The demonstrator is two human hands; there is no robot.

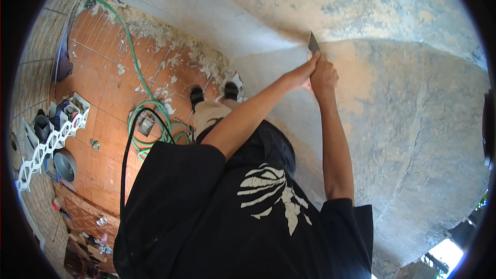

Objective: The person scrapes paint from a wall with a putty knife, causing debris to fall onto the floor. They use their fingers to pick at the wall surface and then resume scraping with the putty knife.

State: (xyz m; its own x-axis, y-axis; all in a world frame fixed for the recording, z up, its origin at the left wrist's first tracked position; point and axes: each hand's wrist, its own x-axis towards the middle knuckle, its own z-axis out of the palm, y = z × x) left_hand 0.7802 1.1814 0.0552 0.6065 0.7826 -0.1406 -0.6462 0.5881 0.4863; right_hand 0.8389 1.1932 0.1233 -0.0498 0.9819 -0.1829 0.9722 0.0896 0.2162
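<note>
Both hands are together in front of the wall (382, 98), at the upper middle of the head view. A scraper with a pointed metal blade (313, 43) sticks up from between them, its blade against the wall. My right hand (325, 76) is closed round its handle, which the fingers hide. Beside it, touching it, my left hand (302, 75) is closed too, its thumb side near the base of the blade. The wall around the blade has patchy tan and grey plaster.
A green hose (135, 57) runs over the orange tiled floor (103, 82) and coils left of my feet. Flakes of debris lie along the wall's foot. A white rack (51, 142) and a grey bowl (65, 165) stand at the far left.
</note>
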